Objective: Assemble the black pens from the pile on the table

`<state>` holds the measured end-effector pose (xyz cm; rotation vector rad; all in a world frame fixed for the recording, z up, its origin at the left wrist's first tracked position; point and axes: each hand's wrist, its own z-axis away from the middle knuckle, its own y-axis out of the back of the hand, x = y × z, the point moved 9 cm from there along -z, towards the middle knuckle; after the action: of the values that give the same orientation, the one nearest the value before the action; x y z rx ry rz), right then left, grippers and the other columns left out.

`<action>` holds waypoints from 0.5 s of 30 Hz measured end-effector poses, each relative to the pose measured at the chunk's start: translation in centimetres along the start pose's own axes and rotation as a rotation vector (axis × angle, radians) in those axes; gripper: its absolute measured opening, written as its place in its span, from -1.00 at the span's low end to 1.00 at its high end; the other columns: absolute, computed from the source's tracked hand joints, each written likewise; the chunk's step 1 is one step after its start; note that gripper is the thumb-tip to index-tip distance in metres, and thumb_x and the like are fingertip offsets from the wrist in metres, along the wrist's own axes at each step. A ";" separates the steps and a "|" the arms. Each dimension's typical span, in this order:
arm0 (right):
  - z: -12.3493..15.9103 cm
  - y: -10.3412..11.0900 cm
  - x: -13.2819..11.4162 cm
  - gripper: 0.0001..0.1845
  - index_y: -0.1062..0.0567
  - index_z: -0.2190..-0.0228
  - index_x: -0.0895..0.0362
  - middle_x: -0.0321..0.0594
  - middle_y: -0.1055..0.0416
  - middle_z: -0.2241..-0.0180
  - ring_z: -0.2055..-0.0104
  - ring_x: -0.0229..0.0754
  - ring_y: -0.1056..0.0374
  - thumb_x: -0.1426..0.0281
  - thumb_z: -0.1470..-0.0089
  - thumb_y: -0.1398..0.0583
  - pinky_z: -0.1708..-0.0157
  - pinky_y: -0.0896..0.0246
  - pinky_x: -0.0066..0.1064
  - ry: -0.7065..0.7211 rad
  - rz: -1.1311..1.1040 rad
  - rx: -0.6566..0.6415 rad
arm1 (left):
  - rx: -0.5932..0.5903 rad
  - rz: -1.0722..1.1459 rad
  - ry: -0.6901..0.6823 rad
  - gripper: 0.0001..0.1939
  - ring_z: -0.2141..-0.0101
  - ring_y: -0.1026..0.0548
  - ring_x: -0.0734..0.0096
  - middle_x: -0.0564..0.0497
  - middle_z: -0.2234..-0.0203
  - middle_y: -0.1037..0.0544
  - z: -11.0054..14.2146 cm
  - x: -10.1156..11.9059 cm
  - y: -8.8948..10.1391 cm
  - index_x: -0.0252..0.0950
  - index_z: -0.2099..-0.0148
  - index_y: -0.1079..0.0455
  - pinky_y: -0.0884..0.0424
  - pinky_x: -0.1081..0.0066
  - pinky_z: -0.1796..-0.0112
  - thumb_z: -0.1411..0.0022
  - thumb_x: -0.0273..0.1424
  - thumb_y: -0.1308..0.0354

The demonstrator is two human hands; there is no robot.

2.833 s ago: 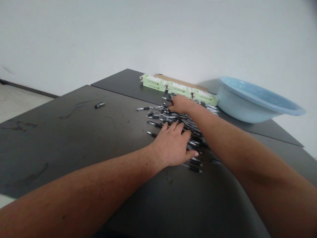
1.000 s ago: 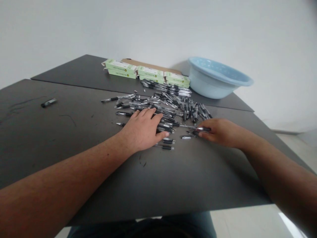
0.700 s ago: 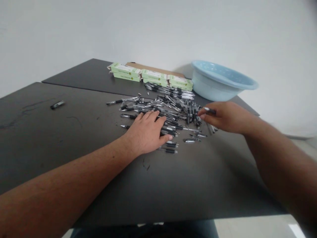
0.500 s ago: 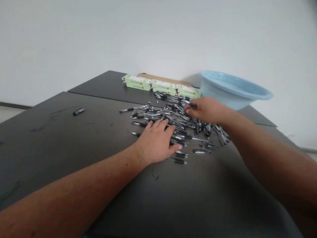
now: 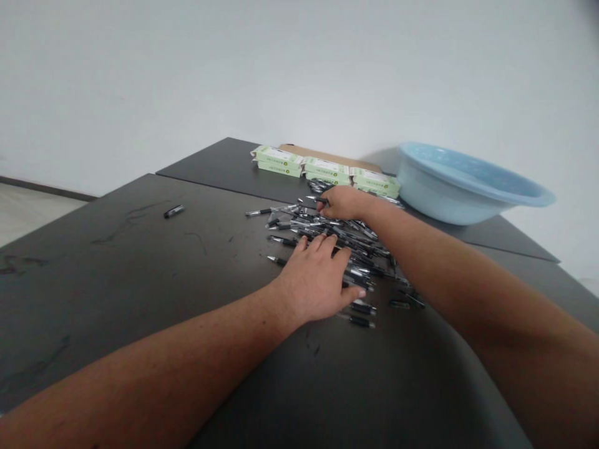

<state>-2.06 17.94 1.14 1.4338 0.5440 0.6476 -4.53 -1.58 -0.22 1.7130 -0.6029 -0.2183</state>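
Black and clear pens (image 5: pixel 362 240) lie in a loose heap on the dark table. My left hand (image 5: pixel 321 277) rests palm down on the near part of the heap, its fingers spread over several pens. Over the far side of the heap, my right hand (image 5: pixel 346 202) pinches a pen (image 5: pixel 321 200) whose silver tip points left. My right forearm covers part of the heap. Two pens (image 5: pixel 360 321) show at the near edge, just right of my left wrist.
Pale green boxes (image 5: pixel 281 167) stand stacked in a row behind the heap, with a brown board (image 5: pixel 327 153) behind them. A light blue basin (image 5: pixel 449 199) sits at the back right by the white wall. One short black pen cap (image 5: pixel 175 211) lies apart on the left.
My right hand has moved left across the far side of the heap with a pen in its fingers. My left hand stays spread on the pens. The view has shifted slightly left.
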 end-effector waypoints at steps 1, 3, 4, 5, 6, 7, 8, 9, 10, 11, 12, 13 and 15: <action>-0.2 -0.2 0.0 -0.71 -0.71 0.12 0.08 -0.09 -0.68 0.16 0.11 0.00 -0.53 0.34 -0.15 -0.27 0.10 -0.30 -0.26 0.007 0.003 -0.006 | 0.003 0.000 -0.001 -0.20 -0.39 -0.21 -0.16 -0.27 -0.41 -0.28 0.0 0.0 0.0 -0.24 -0.41 -0.30 -0.13 -0.18 -0.36 -0.38 0.19 -0.02; -0.3 -0.7 0.1 -0.71 -0.71 0.11 0.07 -0.09 -0.67 0.17 0.12 -0.01 -0.53 0.34 -0.14 -0.28 0.11 -0.30 -0.26 0.017 0.003 -0.015 | 0.007 0.003 -0.004 -0.20 -0.39 -0.22 -0.17 -0.28 -0.41 -0.28 -0.1 0.0 0.0 -0.25 -0.41 -0.30 -0.13 -0.19 -0.36 -0.38 0.19 -0.03; -0.3 -0.8 0.1 -0.71 -0.70 0.11 0.07 -0.10 -0.67 0.18 0.13 -0.02 -0.53 0.35 -0.13 -0.29 0.12 -0.30 -0.27 0.020 0.000 -0.018 | 0.010 0.004 -0.004 -0.20 -0.38 -0.22 -0.17 -0.28 -0.41 -0.28 -0.1 0.0 0.0 -0.25 -0.40 -0.30 -0.13 -0.19 -0.35 -0.38 0.19 -0.03; -0.3 -1.0 0.2 -0.71 -0.70 0.11 0.07 -0.12 -0.67 0.19 0.14 -0.03 -0.53 0.35 -0.12 -0.30 0.12 -0.30 -0.28 0.021 -0.004 -0.019 | 0.012 0.006 -0.005 -0.20 -0.38 -0.22 -0.18 -0.29 -0.41 -0.29 -0.1 0.1 -0.1 -0.25 -0.40 -0.30 -0.14 -0.20 -0.35 -0.38 0.19 -0.03; -0.3 -1.1 0.2 -0.71 -0.70 0.12 0.07 -0.13 -0.67 0.20 0.15 -0.04 -0.52 0.36 -0.11 -0.30 0.13 -0.29 -0.28 0.018 -0.008 -0.018 | 0.013 0.008 -0.005 -0.20 -0.38 -0.23 -0.18 -0.29 -0.40 -0.29 -0.1 0.0 -0.1 -0.26 -0.40 -0.31 -0.14 -0.21 -0.35 -0.37 0.19 -0.03; -0.2 -1.2 0.3 -0.72 -0.69 0.13 0.07 -0.13 -0.66 0.21 0.16 -0.05 -0.52 0.36 -0.10 -0.30 0.14 -0.29 -0.29 0.011 -0.012 -0.015 | 0.014 0.010 -0.004 -0.20 -0.38 -0.23 -0.18 -0.29 -0.40 -0.29 -0.1 0.0 -0.1 -0.26 -0.40 -0.31 -0.14 -0.21 -0.35 -0.37 0.19 -0.03; -0.1 -1.2 0.3 -0.74 -0.69 0.15 0.08 -0.12 -0.66 0.22 0.17 -0.04 -0.52 0.36 -0.10 -0.30 0.16 -0.29 -0.29 -0.001 -0.014 -0.008 | 0.015 0.011 -0.003 -0.20 -0.38 -0.23 -0.18 -0.29 -0.40 -0.29 -0.1 0.0 -0.1 -0.26 -0.40 -0.31 -0.15 -0.21 -0.34 -0.37 0.19 -0.04; -0.1 -1.2 0.4 -0.75 -0.69 0.17 0.09 -0.11 -0.66 0.23 0.19 -0.04 -0.51 0.36 -0.09 -0.30 0.18 -0.28 -0.28 -0.017 -0.014 0.002 | 0.016 0.012 -0.003 -0.20 -0.38 -0.23 -0.18 -0.29 -0.40 -0.29 -0.1 0.0 -0.1 -0.26 -0.40 -0.31 -0.15 -0.21 -0.34 -0.37 0.19 -0.04; 0.0 -1.1 0.5 -0.77 -0.68 0.19 0.11 -0.09 -0.65 0.24 0.20 -0.03 -0.51 0.36 -0.09 -0.30 0.20 -0.28 -0.28 -0.036 -0.014 0.015 | 0.016 0.013 -0.003 -0.20 -0.38 -0.22 -0.18 -0.28 -0.40 -0.29 -0.1 0.0 -0.1 -0.26 -0.40 -0.31 -0.15 -0.21 -0.34 -0.37 0.19 -0.04; 0.2 -0.8 0.6 -0.77 -0.68 0.21 0.12 -0.08 -0.65 0.25 0.21 -0.02 -0.50 0.36 -0.09 -0.29 0.21 -0.27 -0.27 -0.058 -0.014 0.033 | 0.017 0.013 -0.003 -0.20 -0.38 -0.22 -0.18 -0.28 -0.41 -0.29 -0.1 0.0 -0.1 -0.25 -0.41 -0.30 -0.15 -0.21 -0.35 -0.37 0.19 -0.03; 0.4 -0.4 0.8 -0.77 -0.67 0.21 0.13 -0.06 -0.64 0.26 0.21 -0.01 -0.50 0.35 -0.09 -0.28 0.22 -0.27 -0.26 -0.082 -0.013 0.055 | 0.017 0.013 -0.003 -0.20 -0.39 -0.22 -0.18 -0.28 -0.41 -0.29 0.0 0.0 -0.1 -0.25 -0.41 -0.30 -0.15 -0.21 -0.35 -0.38 0.19 -0.03; 0.7 0.1 1.1 -0.77 -0.67 0.21 0.15 -0.05 -0.64 0.26 0.22 -0.01 -0.49 0.35 -0.10 -0.27 0.22 -0.26 -0.26 -0.107 -0.014 0.079 | 0.016 0.012 -0.002 -0.20 -0.39 -0.22 -0.17 -0.28 -0.41 -0.28 0.0 0.0 -0.1 -0.25 -0.41 -0.30 -0.15 -0.21 -0.35 -0.38 0.19 -0.03; 1.9 1.4 1.9 -0.75 -0.66 0.20 0.15 -0.06 -0.63 0.25 0.22 -0.02 -0.48 0.35 -0.11 -0.24 0.23 -0.25 -0.26 -0.146 -0.020 0.122 | 0.013 0.009 -0.001 -0.20 -0.39 -0.22 -0.17 -0.29 -0.41 -0.28 0.0 0.1 -0.1 -0.25 -0.41 -0.29 -0.15 -0.22 -0.35 -0.38 0.19 -0.03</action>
<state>0.50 17.91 2.77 1.5742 0.4888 0.4956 -4.45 -1.59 -0.28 1.7228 -0.6140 -0.2088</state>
